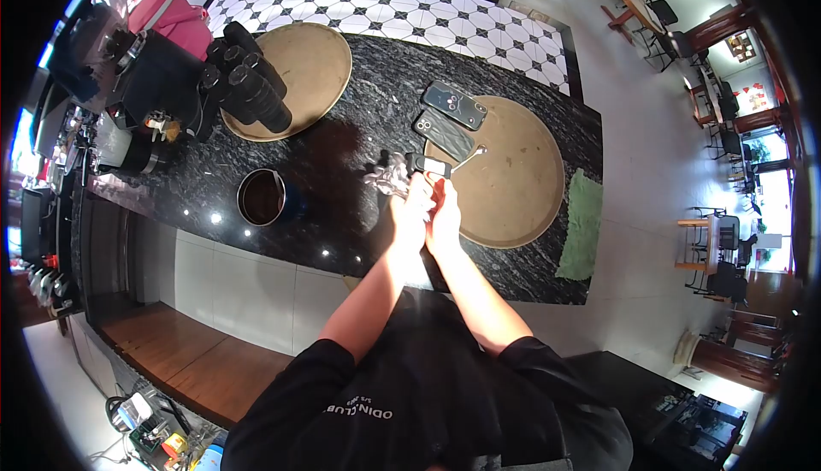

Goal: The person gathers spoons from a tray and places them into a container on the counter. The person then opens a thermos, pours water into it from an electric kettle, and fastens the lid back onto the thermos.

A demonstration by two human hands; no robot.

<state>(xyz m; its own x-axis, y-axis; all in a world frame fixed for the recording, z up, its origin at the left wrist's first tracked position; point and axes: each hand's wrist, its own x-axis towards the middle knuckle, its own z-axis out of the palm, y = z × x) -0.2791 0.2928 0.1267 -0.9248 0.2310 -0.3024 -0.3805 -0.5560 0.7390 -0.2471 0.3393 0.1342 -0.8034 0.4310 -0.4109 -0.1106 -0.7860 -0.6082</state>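
My left hand (413, 212) and my right hand (443, 212) are close together over the black marble counter, fingers closed in bright light. Whatever they hold is too small and overexposed to make out. Just beyond the fingertips lies a small black and white object (432, 165). Crumpled clear and purplish plastic (389, 175) is beside my left hand. Two phones, one dark (456, 105) and one with a marbled case (444, 134), rest by the left edge of the right round tray (522, 182). A thin, light-coloured piece (470, 158) lies on that tray.
On the left stand stacked black cups (256, 94) beside another round tray (318, 69). A dark round container (262, 197) is on the counter. A green cloth (581, 227) lies at the right edge. Farther left are a pink bag (171, 22) and dark equipment.
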